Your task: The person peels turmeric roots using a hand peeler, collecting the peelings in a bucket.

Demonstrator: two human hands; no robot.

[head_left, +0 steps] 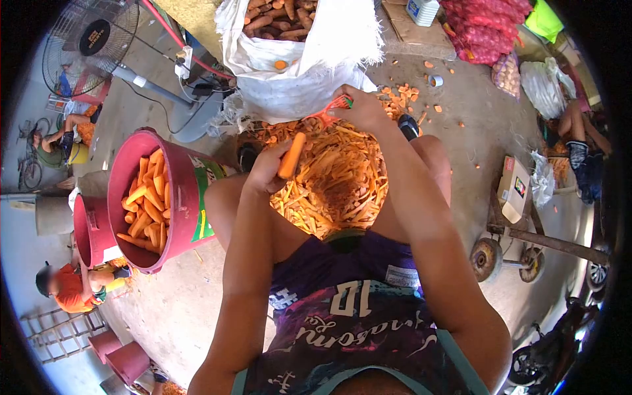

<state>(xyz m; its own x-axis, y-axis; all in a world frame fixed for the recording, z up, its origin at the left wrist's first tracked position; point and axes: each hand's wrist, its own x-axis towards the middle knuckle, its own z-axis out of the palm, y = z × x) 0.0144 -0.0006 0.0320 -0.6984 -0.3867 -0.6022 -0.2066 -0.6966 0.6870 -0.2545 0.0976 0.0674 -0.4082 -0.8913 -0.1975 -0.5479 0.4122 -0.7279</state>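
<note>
Smooth orange carrot [291, 156] is in L hand [268, 168], fingers closed round it, above a loose pile of orange peelings [332, 187]; R hand [361, 108] grips a red-orange plastic tool [327, 113], prob. a peeler, nr white woven sack [289, 89] w/ brownish carrots [283, 20]; deep-pink plastic bucket [183, 204] w/ bright orange carrots [148, 201] stands to the L

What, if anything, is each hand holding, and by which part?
Left hand: a carrot, toward its near end. Right hand: a red peeler, by its handle.

Smooth orange carrot [292, 156], tilted; red peeler [327, 112] near.
</note>
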